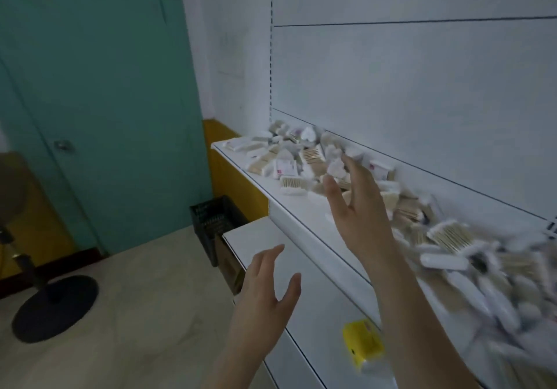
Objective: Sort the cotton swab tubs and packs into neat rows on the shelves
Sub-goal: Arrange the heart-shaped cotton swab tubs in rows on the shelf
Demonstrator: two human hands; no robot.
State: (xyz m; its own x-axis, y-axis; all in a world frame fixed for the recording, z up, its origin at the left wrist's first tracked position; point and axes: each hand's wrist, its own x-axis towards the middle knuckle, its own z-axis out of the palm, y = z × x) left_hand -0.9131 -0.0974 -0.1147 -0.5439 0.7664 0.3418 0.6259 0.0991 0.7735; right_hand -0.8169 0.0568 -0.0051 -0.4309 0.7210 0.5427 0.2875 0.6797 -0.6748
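Reaching with grip released, right hand (355, 207) hovers over swab packs (301, 159); left hand (265, 292) spread, empty.

Swab packs (316, 162) heaped along upper shelf (289, 207), lower shelf (316, 298) below, crate (211, 217) on floor left

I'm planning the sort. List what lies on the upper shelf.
On the upper shelf lies a jumbled heap of cotton swab packs, running from its far end toward the camera. The right hand covers part of it; nearer items are blurred.
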